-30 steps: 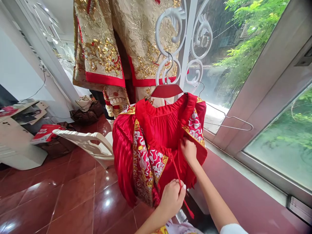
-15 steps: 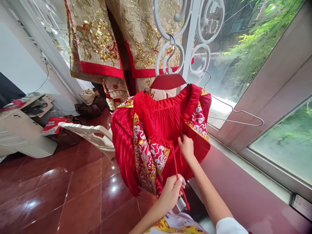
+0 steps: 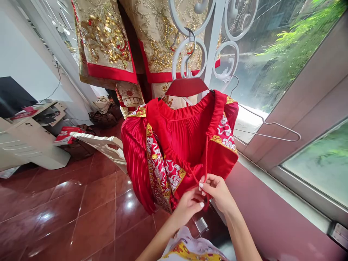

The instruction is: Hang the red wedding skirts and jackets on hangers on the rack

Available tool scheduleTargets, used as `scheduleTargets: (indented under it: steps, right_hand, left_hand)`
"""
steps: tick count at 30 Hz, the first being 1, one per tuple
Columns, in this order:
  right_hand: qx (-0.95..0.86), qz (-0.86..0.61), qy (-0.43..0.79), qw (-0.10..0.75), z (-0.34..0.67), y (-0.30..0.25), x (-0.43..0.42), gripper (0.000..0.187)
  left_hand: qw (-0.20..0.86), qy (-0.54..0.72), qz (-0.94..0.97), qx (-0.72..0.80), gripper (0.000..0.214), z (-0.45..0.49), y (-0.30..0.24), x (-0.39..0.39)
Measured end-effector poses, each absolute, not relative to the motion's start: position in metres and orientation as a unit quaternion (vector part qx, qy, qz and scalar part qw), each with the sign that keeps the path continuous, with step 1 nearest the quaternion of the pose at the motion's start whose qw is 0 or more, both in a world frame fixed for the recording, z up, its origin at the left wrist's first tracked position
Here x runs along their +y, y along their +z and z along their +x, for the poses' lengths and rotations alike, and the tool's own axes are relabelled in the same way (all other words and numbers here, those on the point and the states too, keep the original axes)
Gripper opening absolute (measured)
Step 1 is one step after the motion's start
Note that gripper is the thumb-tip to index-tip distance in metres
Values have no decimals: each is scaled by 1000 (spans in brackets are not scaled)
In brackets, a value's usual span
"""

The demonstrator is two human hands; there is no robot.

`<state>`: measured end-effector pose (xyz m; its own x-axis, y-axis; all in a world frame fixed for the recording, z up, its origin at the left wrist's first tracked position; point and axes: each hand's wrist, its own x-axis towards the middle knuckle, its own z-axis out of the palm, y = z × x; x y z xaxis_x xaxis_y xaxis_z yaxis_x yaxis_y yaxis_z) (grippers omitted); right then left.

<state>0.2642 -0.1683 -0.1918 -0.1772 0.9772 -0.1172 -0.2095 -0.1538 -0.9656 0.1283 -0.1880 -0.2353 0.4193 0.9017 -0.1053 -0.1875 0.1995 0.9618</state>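
Observation:
A red pleated satin robe (image 3: 179, 145) with gold and white embroidered bands hangs from a red wooden hanger (image 3: 186, 87) in front of me. A thin red cord (image 3: 206, 156) runs down from its front edge. My right hand (image 3: 216, 192) pinches the cord just below the robe's front panel. My left hand (image 3: 186, 208) sits close beside it, its fingers closed on a lower part of the cord. A patterned yellow and white cloth (image 3: 190, 246) shows at the bottom, below both hands.
A gold-embroidered robe with red hems (image 3: 104, 40) hangs behind, from a white scrolled metal grille (image 3: 187, 54). A wire hanger (image 3: 268, 127) hangs by the window. To the left stand a white plastic chair (image 3: 103, 145) and a white cabinet (image 3: 32, 145) on glossy red tile (image 3: 92, 217).
My right hand has dropped from the robe's edge to the cord, next to my left hand. The view has shifted slightly, and the robe now sits a little higher in the picture.

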Motion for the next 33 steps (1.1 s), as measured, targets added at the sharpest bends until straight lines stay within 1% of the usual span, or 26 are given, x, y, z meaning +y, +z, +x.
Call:
scheduleTargets:
  steps: [2, 5, 8, 10, 12, 13, 14, 16, 18, 19, 20, 23, 25, 28, 30, 31, 33]
  right_hand:
    - [-419, -431, 621, 503, 265, -195, -169, 32]
    - [-395, -436, 624, 515, 264, -200, -171, 32]
    - [-418, -433, 633, 487, 258, -199, -175, 30]
    - [-450, -432, 626, 469, 255, -195, -180, 27]
    - [-473, -437, 609, 463, 255, -191, -185, 25]
    - [-478, -440, 603, 462, 256, -189, -188, 24]
    - [-482, -442, 601, 460, 257, -187, -190, 23]
    - [-485, -446, 600, 454, 261, -184, -194, 23]
    - [-487, -449, 593, 458, 264, -183, -197, 22]
    - [-485, -450, 586, 468, 266, -183, -198, 22]
    - [-481, -450, 580, 479, 267, -183, -199, 22]
    - [-452, -436, 582, 517, 270, -185, -200, 24]
    - [-435, -423, 599, 522, 271, -185, -201, 27]
    - [-423, -399, 637, 506, 269, -181, -200, 29]
    - [-417, -379, 661, 496, 266, -178, -200, 30]
    - [-414, -369, 671, 492, 264, -176, -199, 30]
    - [-414, -356, 685, 483, 261, -172, -198, 31]
  left_hand:
    - [614, 466, 509, 382, 40, 117, -227, -189]
    - [432, 534, 574, 445, 33, 102, -210, -189]
    - [204, 527, 711, 420, 24, 95, -180, -178]
    - [74, 531, 754, 379, 18, 95, -152, -164]
    - [-11, 548, 751, 369, 14, 97, -123, -147]
    - [-34, 546, 749, 374, 14, 99, -110, -138]
    - [-43, 529, 755, 385, 16, 102, -100, -130]
    - [-41, 444, 793, 415, 19, 109, -89, -118]
    - [-34, 327, 834, 443, 24, 115, -90, -112]
    - [-33, 289, 843, 453, 27, 117, -93, -114]
    - [-30, 277, 842, 461, 30, 118, -97, -118]
    - [7, 327, 804, 497, 30, 110, -112, -145]
    - [73, 327, 787, 518, 33, 101, -124, -167]
    - [172, 308, 789, 503, 21, 94, -149, -186]
    - [207, 343, 767, 502, 40, 98, -166, -188]
    - [219, 366, 748, 508, 44, 101, -173, -187]
    - [249, 406, 720, 505, 40, 108, -180, -183]
